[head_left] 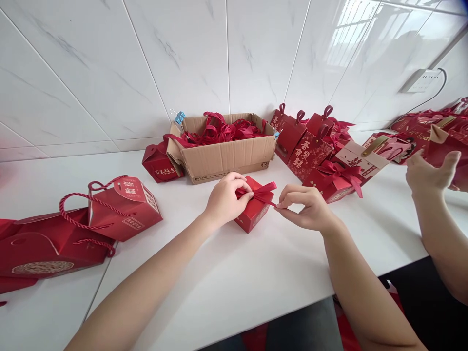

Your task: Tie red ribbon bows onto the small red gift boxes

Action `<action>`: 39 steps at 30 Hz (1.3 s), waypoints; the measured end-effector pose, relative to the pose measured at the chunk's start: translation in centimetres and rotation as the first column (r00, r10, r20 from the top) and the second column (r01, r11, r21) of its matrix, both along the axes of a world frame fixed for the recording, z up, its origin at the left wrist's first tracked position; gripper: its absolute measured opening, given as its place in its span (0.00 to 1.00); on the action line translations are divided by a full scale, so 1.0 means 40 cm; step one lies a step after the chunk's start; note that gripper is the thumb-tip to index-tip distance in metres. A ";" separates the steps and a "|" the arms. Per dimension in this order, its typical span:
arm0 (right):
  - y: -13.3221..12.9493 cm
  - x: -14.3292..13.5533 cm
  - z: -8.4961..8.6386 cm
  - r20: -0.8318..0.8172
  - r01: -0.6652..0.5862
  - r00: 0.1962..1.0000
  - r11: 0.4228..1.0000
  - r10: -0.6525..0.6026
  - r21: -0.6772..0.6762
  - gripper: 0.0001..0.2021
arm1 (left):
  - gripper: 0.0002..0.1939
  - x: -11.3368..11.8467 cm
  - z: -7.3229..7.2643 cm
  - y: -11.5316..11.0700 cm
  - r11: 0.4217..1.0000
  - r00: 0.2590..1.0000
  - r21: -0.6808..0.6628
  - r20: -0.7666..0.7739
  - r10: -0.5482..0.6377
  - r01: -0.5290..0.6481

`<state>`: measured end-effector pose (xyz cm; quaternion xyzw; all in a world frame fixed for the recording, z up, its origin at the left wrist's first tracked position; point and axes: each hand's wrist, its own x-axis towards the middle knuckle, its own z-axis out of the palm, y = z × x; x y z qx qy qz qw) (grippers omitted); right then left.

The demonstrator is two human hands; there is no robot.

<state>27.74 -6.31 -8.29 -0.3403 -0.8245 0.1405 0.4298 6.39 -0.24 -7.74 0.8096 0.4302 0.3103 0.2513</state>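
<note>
A small red gift box (252, 219) stands on the white table in front of me, with a red ribbon (263, 193) crossing its top in loops. My left hand (228, 197) rests at the box's left side, its fingers closed on the ribbon near the middle of the top. To the right of the box, my right hand (305, 207) pinches a ribbon end between thumb and fingertips, and the ribbon runs from there to the box top. The exact shape of the knot is partly hidden by my left fingers.
Behind the box is a cardboard box (226, 158) of red ribbons. Red gift boxes (126, 209) lie at left, more (310, 153) at back right. Another person's hands (433, 170) are at far right. The table's front edge (270, 319) is close to me.
</note>
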 end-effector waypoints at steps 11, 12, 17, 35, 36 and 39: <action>0.044 -0.017 0.040 -0.329 0.206 0.914 0.970 -0.237 -0.129 0.09 | 0.11 -0.067 0.127 -0.029 0.990 0.968 0.105 -0.220 0.119 -0.098; 0.057 -0.028 0.050 -0.226 0.227 0.939 0.961 -0.260 -0.159 0.07 | 0.13 -0.072 0.141 -0.040 0.993 0.942 0.048 -0.314 0.118 -0.108; 0.095 -0.093 0.076 0.192 0.221 0.965 0.946 -0.177 -0.239 0.03 | 0.14 -0.069 0.152 -0.070 0.996 0.802 -0.026 -0.595 0.055 -0.088; 0.076 -0.116 0.005 0.094 0.258 0.964 0.959 -0.248 -0.119 0.06 | 0.18 -0.089 0.117 -0.059 0.994 0.865 -0.057 -0.489 -0.114 0.098; 0.076 -0.115 0.005 0.088 0.256 0.965 0.959 -0.247 -0.124 0.06 | 0.18 -0.089 0.116 -0.059 0.994 0.857 -0.043 -0.503 -0.111 0.103; 0.082 -0.113 0.003 0.066 0.254 0.967 0.956 -0.247 -0.146 0.06 | 0.18 -0.085 0.117 -0.057 0.994 0.838 -0.011 -0.537 -0.096 0.107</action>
